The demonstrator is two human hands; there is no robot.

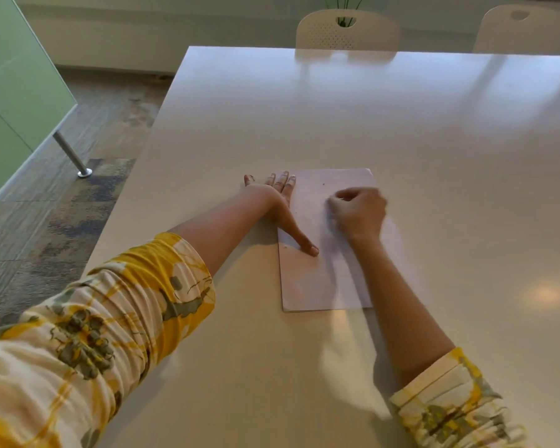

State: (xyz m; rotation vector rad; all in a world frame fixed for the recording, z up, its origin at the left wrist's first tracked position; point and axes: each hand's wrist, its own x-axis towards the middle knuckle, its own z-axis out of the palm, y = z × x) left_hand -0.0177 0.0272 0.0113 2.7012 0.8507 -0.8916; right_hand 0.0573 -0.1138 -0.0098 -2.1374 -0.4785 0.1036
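Observation:
A folded sheet of white paper (307,279) lies flat on the pale table (337,118), long side running away from me. My left hand (274,202) lies flat along the paper's left edge, fingers straight on the table and the thumb stretched out pressing on the sheet. My right hand (358,211) is curled into a loose fist and rests knuckles-down on the upper middle of the paper. It is blurred, and nothing shows inside it.
Two cream chairs (348,30) (527,27) stand at the table's far edge, with a green plant (343,0) behind. The table's left edge drops to a carpeted floor (78,189), where a metal leg (73,156) and a green panel (10,85) stand.

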